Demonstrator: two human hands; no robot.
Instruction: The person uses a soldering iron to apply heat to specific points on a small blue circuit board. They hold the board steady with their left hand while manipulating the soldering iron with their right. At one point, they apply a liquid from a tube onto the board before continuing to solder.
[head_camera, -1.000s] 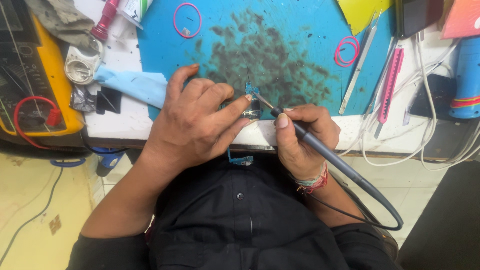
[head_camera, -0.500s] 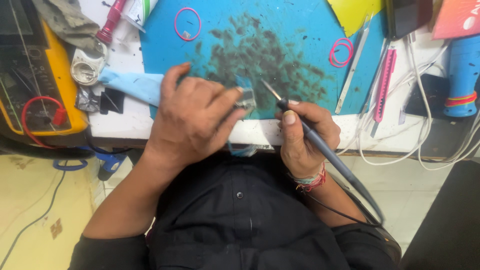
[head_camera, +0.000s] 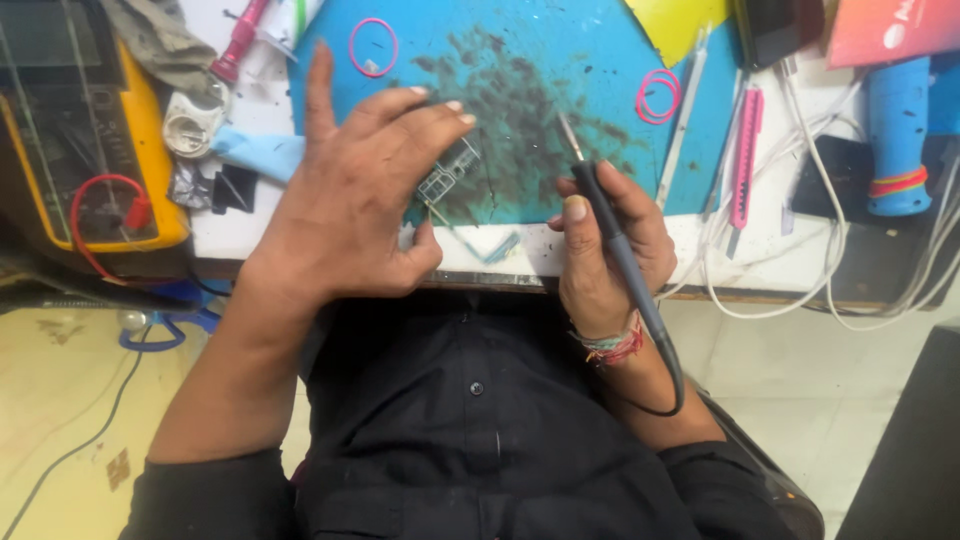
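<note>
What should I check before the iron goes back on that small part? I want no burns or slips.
1. Soldering iron gripped firmly in right hand: ok.
2. Iron tip off the blue mat and away from skin: ok.
3. Small metal frame held steady: not ok, left hand is open above it.
4. Left fingers clear of tip: ok.
5. Tip hot or clean: cannot tell.

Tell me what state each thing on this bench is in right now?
Left hand: open, fingers spread above the mat.
Right hand: closed around the grey soldering iron, tip pointing away over the mat.
Small clear framed metal part: lying on the mat, just beyond the left hand.
Blue work mat: flat, stained dark in the middle.
Pink utility knife: lying on the bench, untouched.
</note>
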